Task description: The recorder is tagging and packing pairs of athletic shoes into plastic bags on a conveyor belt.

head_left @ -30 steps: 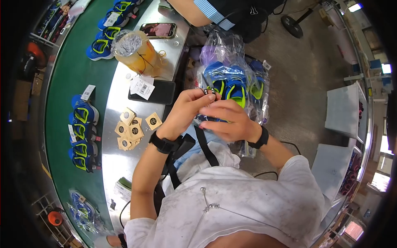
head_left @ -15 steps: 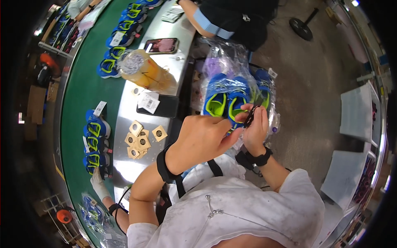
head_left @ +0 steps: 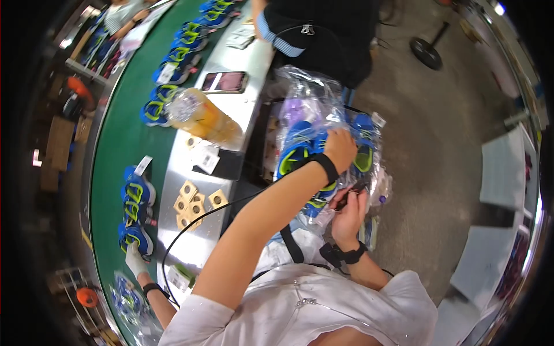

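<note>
Blue shoes with lime linings, among them a blue shoe (head_left: 295, 151), lie in clear plastic (head_left: 311, 86) just ahead of me. Over the middle of these shoes reaches my left hand (head_left: 341, 149), its fingers curled down; what lies under the fingertips is hidden. Closer to my body, beside the shoes' near end, my right hand (head_left: 348, 216) is closed on a small black strip (head_left: 350, 196), whose exact kind is unclear. Another blue shoe (head_left: 363, 147) rests at the right, just past my left hand.
On the metal table (head_left: 173, 230) are square cardboard tags (head_left: 196, 203), a phone (head_left: 225, 82) and a plastic-covered orange container (head_left: 210, 118). Shoes line the green conveyor (head_left: 124, 109), where another person's gloved hand (head_left: 135, 259) touches one. A person in black (head_left: 323, 40) stands ahead.
My left hand has left my right hand's side and moved forward over the shoes. My right hand has drawn back toward me, keeping the black strip. The gloved hand has moved slightly nearer.
</note>
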`<state>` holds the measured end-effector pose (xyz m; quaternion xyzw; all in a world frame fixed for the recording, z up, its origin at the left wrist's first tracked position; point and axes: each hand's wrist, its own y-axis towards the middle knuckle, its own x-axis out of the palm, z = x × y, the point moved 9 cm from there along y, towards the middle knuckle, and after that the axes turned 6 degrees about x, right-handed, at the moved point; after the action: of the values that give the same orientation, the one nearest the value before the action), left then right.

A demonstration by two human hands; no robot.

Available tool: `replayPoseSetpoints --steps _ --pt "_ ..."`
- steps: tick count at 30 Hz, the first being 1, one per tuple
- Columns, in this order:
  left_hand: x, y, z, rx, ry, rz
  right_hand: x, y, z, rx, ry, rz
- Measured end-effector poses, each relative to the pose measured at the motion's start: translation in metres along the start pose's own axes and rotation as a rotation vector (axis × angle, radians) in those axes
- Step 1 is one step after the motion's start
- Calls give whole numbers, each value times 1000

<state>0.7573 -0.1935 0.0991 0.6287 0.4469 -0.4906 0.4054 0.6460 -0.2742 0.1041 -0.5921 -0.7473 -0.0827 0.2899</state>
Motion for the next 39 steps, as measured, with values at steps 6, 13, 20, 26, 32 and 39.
replayPoseSetpoints --steps 6,13,20,26,32,39 --pt "-48 -29 0 201 -289 -65 2 16 -12 -87 19 -43" --pt "-68 -101 -69 321 -692 299 20 50 -29 -246 -145 -130" --pt "24 -131 -110 -607 -1993 418 16 53 -22 -189 -304 -164" --pt "17 -112 -113 -576 -1955 552 56 69 -29 -425 -1295 -185" --pt "6 -99 -120 -527 -1823 584 71 71 -25 -644 -1640 -190" --pt "13 -96 -121 -463 -1663 523 63 68 -25 -555 -1580 -192"
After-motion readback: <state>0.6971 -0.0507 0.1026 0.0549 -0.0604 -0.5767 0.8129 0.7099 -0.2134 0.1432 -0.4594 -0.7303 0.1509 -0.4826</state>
